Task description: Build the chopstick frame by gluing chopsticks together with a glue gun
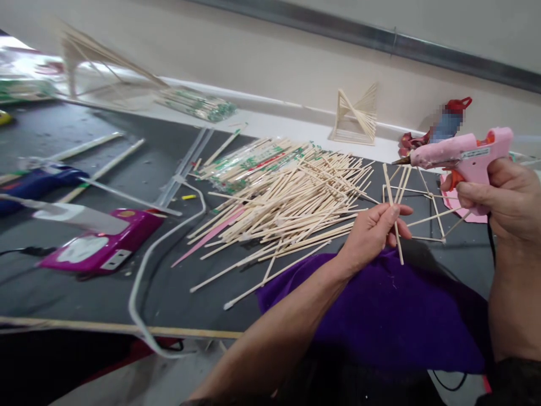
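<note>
My left hand [376, 228] pinches several thin wooden sticks [392, 197] that cross one another between thumb and fingers. To its right, my right hand [502, 186] is wrapped round the handle of a pink glue gun [460, 153], a finger near the orange trigger. The gun's metal nozzle points left, just above the upper ends of the sticks; whether it touches them I cannot tell. Behind the left hand, a frame of glued sticks [437, 217] rests on the dark table. A purple cloth [380, 316] lies below both hands.
A big heap of loose sticks [291, 197] covers the middle of the table [105, 293]. A magenta power strip [101, 239] with a white cable [137, 282] and a blue glue gun [42, 183] lie left. A twisted stick model [357, 115] stands by the wall.
</note>
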{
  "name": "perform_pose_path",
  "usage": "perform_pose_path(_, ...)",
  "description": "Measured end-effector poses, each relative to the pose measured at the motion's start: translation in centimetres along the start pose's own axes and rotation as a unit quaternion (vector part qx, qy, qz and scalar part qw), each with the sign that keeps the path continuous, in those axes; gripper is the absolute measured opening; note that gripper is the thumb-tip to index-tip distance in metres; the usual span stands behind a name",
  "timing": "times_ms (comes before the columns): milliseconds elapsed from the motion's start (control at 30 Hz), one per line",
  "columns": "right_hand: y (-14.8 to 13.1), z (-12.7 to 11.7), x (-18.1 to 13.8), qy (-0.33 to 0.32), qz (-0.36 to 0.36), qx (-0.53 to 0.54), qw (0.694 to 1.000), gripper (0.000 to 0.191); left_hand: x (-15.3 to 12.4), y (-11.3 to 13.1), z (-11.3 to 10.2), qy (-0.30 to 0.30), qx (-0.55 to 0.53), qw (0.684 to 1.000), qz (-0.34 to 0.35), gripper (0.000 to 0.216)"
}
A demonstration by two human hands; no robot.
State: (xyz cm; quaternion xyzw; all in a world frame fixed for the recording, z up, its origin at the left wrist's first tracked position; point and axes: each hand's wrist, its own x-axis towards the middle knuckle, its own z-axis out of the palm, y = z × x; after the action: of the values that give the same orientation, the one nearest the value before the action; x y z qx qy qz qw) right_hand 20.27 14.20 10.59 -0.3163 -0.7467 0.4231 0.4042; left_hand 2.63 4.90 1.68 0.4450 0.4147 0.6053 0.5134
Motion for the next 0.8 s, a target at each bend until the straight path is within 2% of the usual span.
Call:
perform_pose_path(233,0.31,0.26,-0.06,-0.005,0.004,-0.055,0.998,0.008,-0.04,0.03,-0.03,-0.01,0.004,1.0,-0.003,0.035)
perform_pose_path(400,0.29,0.24,-0.05,-0.012,0.002,-0.037,0.999,0.012,-0.02,0.18,0.03,-0.013,0.003,1.0,-0.004,0.034)
perform_pose_path(533,0.47,0.26,0.08,-0.009,-0.002,-0.038,0.999,0.005,-0.09,0.21,0.12,-0.016,-0.01,1.0,-0.001,0.033)
perform_pose_path(633,0.71,0.24,0.11,-0.009,-0.012,-0.036,0.999,0.011,-0.13,0.14,0.16,-0.018,-0.01,1.0,-0.002,0.033)
perform_pose_path(800,0.9,0.05,0.05,-0.009,-0.001,-0.058,0.998,0.006,-0.18,0.13,0.18,-0.02,-0.012,1.0,-0.001,0.033)
